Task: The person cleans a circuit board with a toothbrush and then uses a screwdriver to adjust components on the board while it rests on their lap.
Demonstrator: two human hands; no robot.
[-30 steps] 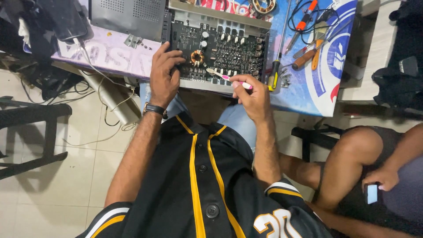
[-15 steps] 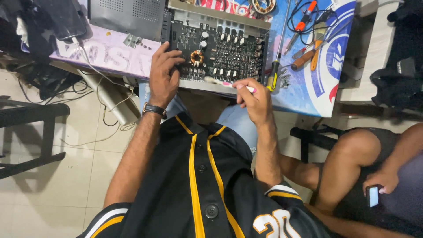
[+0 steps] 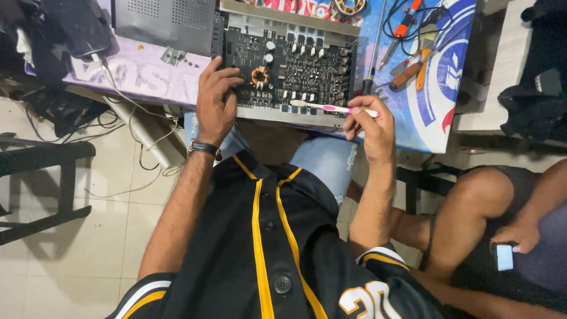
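Note:
An opened amplifier with a black circuit board [image 3: 295, 68] lies on the table in front of me. My left hand [image 3: 214, 100] rests on the board's near left corner, fingers curled over the edge beside a copper coil. My right hand [image 3: 372, 124] holds a white and pink toothbrush [image 3: 331, 107] by its handle. The brush lies level along the board's near edge, with its bristle end pointing left, close to the components.
A grey metal cover [image 3: 165, 23] sits left of the board. Screwdrivers and pliers [image 3: 407, 41] lie on the blue table covering at right. Cables and a power strip [image 3: 142, 127] hang at left. Another person's legs and phone [image 3: 505, 257] are at lower right.
My right hand has shifted right along the board's edge and turned the toothbrush level, its head now pointing left. My left hand has stayed on the board.

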